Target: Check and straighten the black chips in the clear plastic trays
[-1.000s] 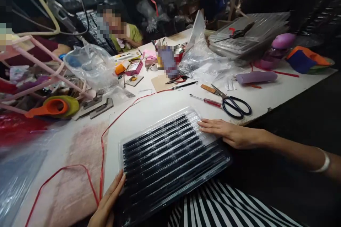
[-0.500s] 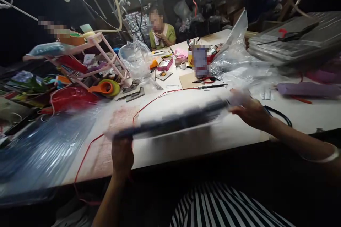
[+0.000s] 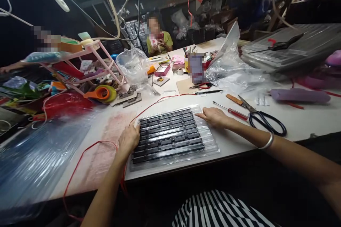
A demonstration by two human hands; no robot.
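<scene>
A clear plastic tray [image 3: 211,145] lies on the white table in front of me, filled with several long black strips [image 3: 170,135] in parallel rows. They look like rows of electronic parts. My left hand [image 3: 129,137] is closed on the tray's left edge, its thumb near the ends of the strips. At the upper right corner, my right hand [image 3: 214,116] pinches the tray's edge, its fingertips partly hidden. A red cord [image 3: 98,142] loops past my left hand and behind the tray. Right of my right hand lie a screwdriver [image 3: 234,112] and black-handled scissors [image 3: 262,118].
Blue plastic-wrapped sheets [image 3: 50,149] cover the left side. Behind them stands a cluttered pink rack [image 3: 106,58]. Clear plastic bags [image 3: 239,65] and stacked trays [image 3: 298,44] lie at right. A person [image 3: 160,40] sits across the table. A purple roll [image 3: 299,95] lies at far right.
The tray of black strips, held tilted and blurred in both hands above the table, has come down flat onto it. The scissors and screwdriver now show beside my right hand.
</scene>
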